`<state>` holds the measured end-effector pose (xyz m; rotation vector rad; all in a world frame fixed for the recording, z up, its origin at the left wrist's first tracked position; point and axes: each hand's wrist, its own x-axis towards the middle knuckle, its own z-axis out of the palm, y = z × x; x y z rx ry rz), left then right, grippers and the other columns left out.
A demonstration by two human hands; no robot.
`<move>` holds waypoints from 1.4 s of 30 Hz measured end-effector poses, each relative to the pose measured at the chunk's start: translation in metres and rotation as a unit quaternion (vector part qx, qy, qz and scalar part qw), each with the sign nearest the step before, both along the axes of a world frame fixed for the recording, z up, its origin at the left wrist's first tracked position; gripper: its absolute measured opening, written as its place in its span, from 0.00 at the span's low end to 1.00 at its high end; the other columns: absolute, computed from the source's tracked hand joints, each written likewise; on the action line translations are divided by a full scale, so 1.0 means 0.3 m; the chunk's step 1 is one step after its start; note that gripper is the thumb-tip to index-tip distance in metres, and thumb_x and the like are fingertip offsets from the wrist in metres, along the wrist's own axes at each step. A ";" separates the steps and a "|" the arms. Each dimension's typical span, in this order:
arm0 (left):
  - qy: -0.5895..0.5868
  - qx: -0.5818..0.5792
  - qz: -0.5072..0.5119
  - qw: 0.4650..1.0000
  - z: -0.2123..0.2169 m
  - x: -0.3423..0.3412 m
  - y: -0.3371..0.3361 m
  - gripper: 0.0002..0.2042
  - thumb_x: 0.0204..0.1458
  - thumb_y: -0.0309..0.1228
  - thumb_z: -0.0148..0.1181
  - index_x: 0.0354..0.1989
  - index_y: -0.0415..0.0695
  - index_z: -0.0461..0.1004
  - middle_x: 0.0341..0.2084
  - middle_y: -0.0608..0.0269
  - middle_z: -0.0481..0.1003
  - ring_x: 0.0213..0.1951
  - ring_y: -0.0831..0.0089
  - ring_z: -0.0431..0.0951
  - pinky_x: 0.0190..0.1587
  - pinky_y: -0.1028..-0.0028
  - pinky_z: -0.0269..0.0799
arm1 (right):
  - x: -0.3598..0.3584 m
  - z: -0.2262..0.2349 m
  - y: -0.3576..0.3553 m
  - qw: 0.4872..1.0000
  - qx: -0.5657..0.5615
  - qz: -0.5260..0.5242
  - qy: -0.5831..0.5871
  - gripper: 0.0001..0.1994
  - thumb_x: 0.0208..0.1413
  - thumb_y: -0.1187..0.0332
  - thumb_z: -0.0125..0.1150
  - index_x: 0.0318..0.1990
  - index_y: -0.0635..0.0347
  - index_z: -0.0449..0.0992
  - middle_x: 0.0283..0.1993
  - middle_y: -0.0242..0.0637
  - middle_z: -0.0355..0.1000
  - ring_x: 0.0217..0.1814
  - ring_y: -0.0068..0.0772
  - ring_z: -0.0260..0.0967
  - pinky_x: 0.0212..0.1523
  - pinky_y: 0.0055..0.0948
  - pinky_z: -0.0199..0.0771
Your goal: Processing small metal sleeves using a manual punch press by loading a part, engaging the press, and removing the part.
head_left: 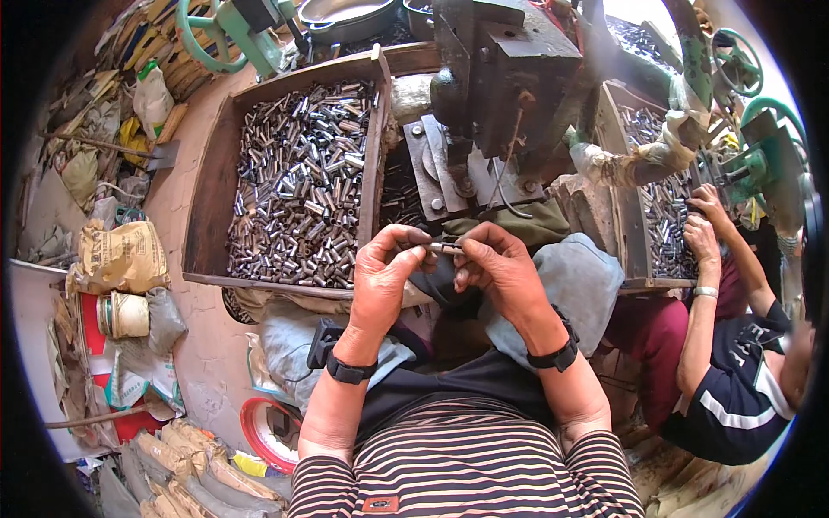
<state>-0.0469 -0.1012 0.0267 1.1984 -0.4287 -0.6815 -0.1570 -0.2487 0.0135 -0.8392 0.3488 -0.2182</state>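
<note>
From the head cam, the little metal tube (445,248) sits right between both hands, long axis running left-right; left hand (384,276) and right hand (501,272) each pinch an end, so neither's nearer; the wooden tray (216,186) of tubes lies up-left, closer to the left hand.

A wooden tray (211,186) of metal tubes (302,186) is lying left of the press machine (505,82), with a second tray (623,198) sitting to its right before a co-worker (734,380).

Shiny metal tubes (302,181) — rough (worn) wooden tray (211,186).
</note>
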 end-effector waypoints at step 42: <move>0.124 0.017 -0.357 0.926 -0.003 -0.103 -0.177 0.10 0.52 0.28 0.63 0.39 0.40 0.70 0.26 0.68 0.73 0.28 0.82 0.74 0.31 0.81 0.71 | -0.228 0.087 -0.228 0.972 -0.164 0.164 0.031 0.06 0.57 0.71 0.59 0.33 0.65 0.70 0.25 0.32 0.69 0.25 0.21 0.66 0.25 0.22 0.67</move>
